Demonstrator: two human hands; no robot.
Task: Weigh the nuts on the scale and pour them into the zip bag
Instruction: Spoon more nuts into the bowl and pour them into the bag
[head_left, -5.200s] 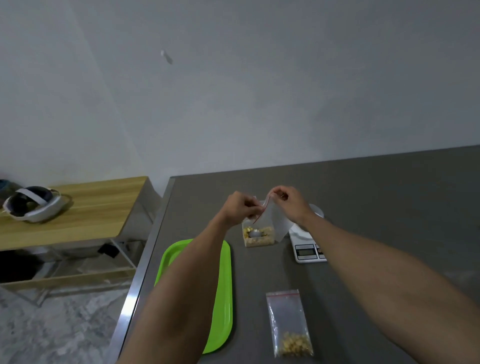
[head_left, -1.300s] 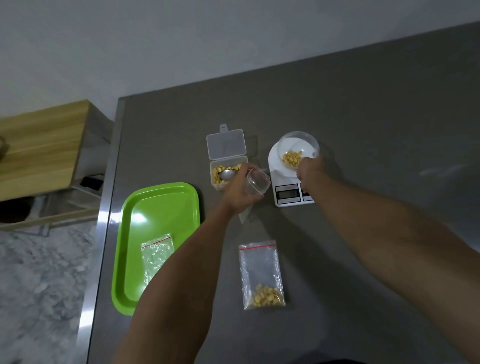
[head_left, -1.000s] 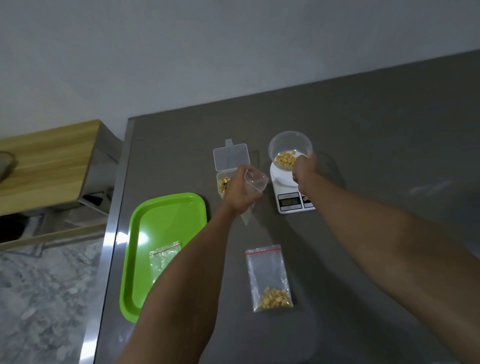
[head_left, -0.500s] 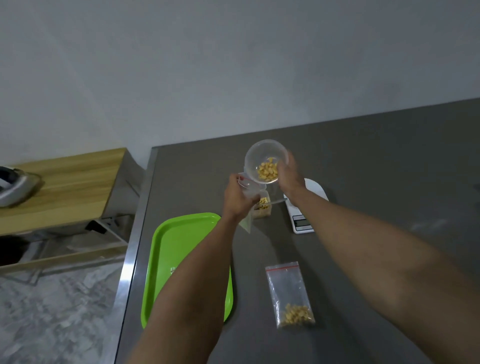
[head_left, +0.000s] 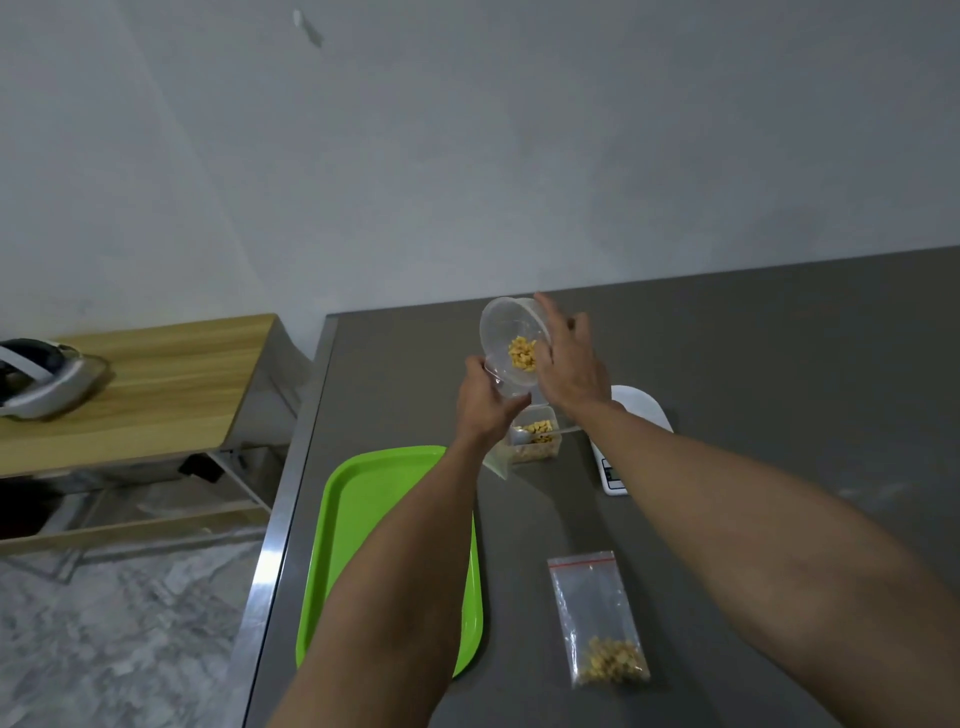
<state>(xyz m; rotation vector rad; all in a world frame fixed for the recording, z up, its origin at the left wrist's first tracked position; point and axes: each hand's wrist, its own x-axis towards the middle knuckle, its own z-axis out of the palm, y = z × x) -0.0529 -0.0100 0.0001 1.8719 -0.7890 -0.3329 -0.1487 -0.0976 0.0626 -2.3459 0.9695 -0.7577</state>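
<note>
Nuts (head_left: 522, 353) show in the tilted bowl (head_left: 506, 332); hands hide the bag's mouth.

Two bare forearms reach in from the bottom edge — no sleeves, no watch, no wristband on either one. The left hand (head_left: 485, 402) is ungloved, and no ring shows on the knuckles that face the camera. The right hand (head_left: 569, 364) is likewise bare — its back and fingers carry no ring, strap or glove. Both arms show only a faint cover of hair. No clothing enters the view.
</note>
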